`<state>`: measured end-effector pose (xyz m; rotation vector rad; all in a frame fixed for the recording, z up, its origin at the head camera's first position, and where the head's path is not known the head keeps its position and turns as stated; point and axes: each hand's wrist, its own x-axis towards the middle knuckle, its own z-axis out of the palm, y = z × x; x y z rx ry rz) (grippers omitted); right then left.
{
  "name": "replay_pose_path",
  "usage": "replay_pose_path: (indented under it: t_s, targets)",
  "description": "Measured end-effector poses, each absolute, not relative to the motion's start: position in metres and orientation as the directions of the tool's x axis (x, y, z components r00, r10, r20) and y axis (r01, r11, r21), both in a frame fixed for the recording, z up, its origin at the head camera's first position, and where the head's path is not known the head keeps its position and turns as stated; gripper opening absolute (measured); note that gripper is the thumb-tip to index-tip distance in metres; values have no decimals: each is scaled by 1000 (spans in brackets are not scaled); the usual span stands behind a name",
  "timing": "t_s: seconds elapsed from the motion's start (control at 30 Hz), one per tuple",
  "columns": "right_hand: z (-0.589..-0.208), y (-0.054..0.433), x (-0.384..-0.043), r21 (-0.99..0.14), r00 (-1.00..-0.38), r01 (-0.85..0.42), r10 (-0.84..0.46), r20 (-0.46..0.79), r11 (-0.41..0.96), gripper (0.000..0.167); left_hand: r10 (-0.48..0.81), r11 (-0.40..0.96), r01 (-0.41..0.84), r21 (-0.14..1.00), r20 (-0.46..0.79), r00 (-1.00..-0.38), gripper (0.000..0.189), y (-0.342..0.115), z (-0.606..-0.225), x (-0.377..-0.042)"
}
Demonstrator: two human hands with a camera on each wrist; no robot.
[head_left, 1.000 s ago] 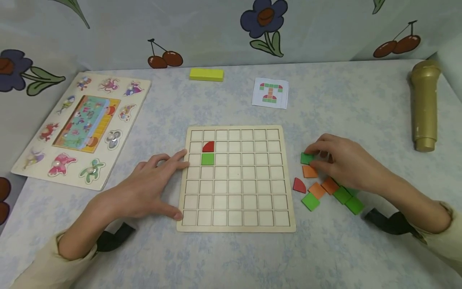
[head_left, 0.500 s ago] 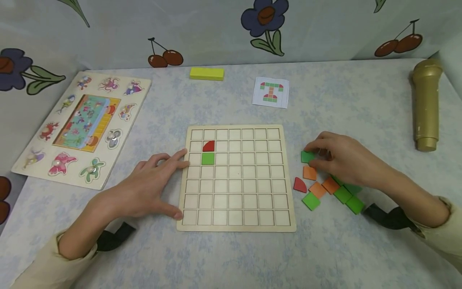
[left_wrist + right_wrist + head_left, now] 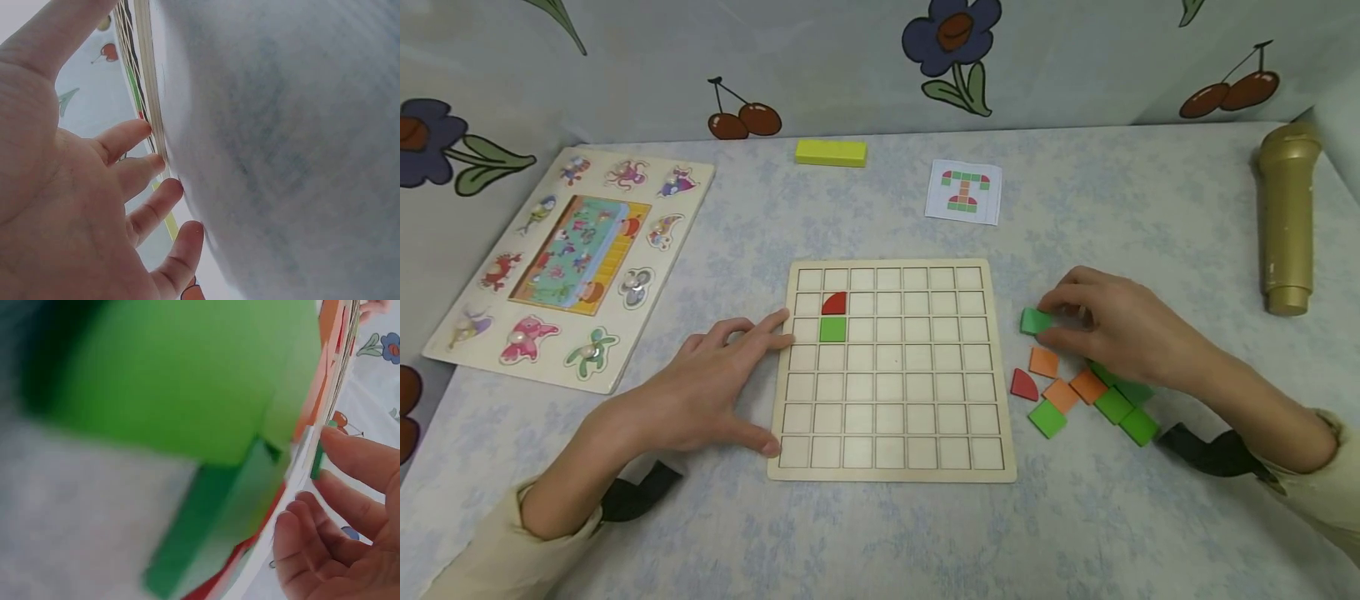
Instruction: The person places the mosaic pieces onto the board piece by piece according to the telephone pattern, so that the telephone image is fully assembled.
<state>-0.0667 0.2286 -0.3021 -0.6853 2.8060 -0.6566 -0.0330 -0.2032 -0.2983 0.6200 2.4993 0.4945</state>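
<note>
A square wooden grid board (image 3: 891,475) lies flat in front of me. In its upper left cells sit a red quarter-circle tile (image 3: 835,303) and, just below that, a green square tile. My left hand (image 3: 696,400) has its fingers spread, with fingertips and thumb touching the board's left edge. To the right of the board, my right hand (image 3: 1108,325) pinches another green square tile (image 3: 1033,322) between thumb and index finger. The right wrist view shows this pinched tile (image 3: 318,461) edge-on, while nearer green tiles look large and blurred.
Under and beside the right hand lie loose tiles: a red quarter-circle (image 3: 1023,385), orange squares (image 3: 1043,362) and several green squares (image 3: 1047,419). Behind the board are a pattern card (image 3: 977,212) and a yellow block (image 3: 831,153). An animal puzzle (image 3: 550,369) lies left, a gold microphone (image 3: 1287,225) right.
The green square tile in my right hand has shifted slightly left and away from the orange tile, turning a little. My left hand keeps its place at the board's edge.
</note>
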Motion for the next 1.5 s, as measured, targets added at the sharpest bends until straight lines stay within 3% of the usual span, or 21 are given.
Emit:
replay_pose_path:
  t_s: [0.13, 0.4, 0.77, 1.07, 1.5]
  targets:
    - [-298, 216, -69, -494, -871, -420, -490, -16, 762, 25, 516, 828, 328, 455, -388, -764, 114, -204, -298, -33]
    - [-283, 157, -78, -600, -841, -381, -534, -92, 703, 24, 516, 826, 319, 466, -395, -760, 119, -204, -298, -34]
    - [-283, 88, -97, -575, -749, -471, -648, -141, 669, 22, 511, 829, 310, 466, -406, -757, 123, -203, -297, -35]
    - [-295, 68, -116, -606, -741, -449, -652, -158, 657, 14, 515, 827, 313, 467, -407, -755, 124, -203, -297, -35]
    - [-297, 66, -118, -606, -740, -425, -644, -196, 673, 19, 516, 828, 319, 462, -404, -755, 115, -203, -297, -35]
